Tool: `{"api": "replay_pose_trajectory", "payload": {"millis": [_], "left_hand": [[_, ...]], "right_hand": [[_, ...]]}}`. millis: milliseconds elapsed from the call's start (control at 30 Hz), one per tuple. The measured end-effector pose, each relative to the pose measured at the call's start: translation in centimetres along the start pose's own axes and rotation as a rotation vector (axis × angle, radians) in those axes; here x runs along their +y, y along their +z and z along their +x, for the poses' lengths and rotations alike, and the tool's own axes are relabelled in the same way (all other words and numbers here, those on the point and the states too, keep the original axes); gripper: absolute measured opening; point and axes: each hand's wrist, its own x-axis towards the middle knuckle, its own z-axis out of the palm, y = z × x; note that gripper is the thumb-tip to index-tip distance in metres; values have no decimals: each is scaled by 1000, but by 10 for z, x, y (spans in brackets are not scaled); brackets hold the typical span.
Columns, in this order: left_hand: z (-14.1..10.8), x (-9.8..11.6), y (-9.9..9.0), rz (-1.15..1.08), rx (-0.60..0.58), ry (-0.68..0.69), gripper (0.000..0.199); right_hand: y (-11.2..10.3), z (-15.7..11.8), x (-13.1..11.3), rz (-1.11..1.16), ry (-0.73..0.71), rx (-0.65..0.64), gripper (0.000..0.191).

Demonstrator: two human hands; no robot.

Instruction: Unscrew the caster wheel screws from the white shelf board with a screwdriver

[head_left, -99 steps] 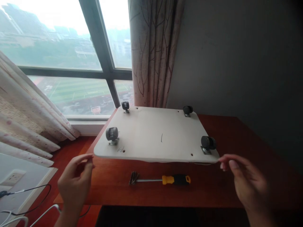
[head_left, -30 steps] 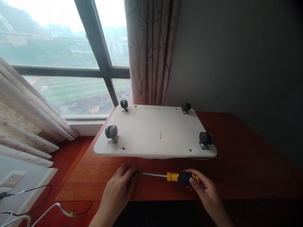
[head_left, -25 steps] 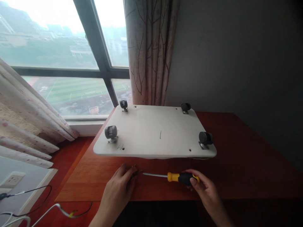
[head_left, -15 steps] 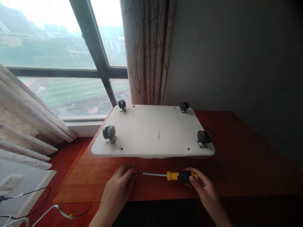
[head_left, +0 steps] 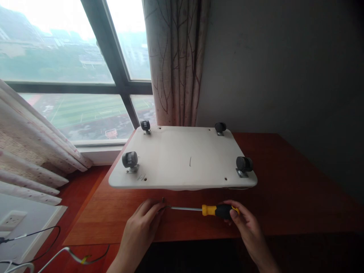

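Observation:
My right hand (head_left: 246, 222) is wrapped around the yellow and black handle of a screwdriver (head_left: 210, 210), which lies level and points left. Its metal shaft reaches the fingertips of my left hand (head_left: 143, 220). Those fingers are pinched together at the screwdriver's tip; what they hold is too small to name. A tiny dark piece (head_left: 163, 199) shows just above the left fingertips, possibly a screw. Beyond both hands lies a white board (head_left: 176, 151) with a black caster (head_left: 130, 161) at each corner, wheels upward.
The reddish-brown wooden table (head_left: 284, 182) extends to the right of the board. A window (head_left: 65, 113) and curtains (head_left: 178, 64) stand at the left and back. Cables (head_left: 68, 252) and a wall socket (head_left: 14, 220) are at the lower left.
My right hand and the screwdriver have shifted very slightly to the right. The left hand stays pinched at the tip. The whole view has moved a little.

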Motion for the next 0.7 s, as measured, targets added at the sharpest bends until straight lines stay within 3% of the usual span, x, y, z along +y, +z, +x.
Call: {"api": "replay_pose_trajectory", "payload": {"millis": [200, 700], "left_hand": [[-1, 0, -2, -68, -20, -4, 18], [13, 19, -18, -316, 93, -66, 13]], "right_hand": [[-2, 1, 6, 43, 11, 4, 41], [-4, 0, 4, 201, 28, 81, 41]]}}
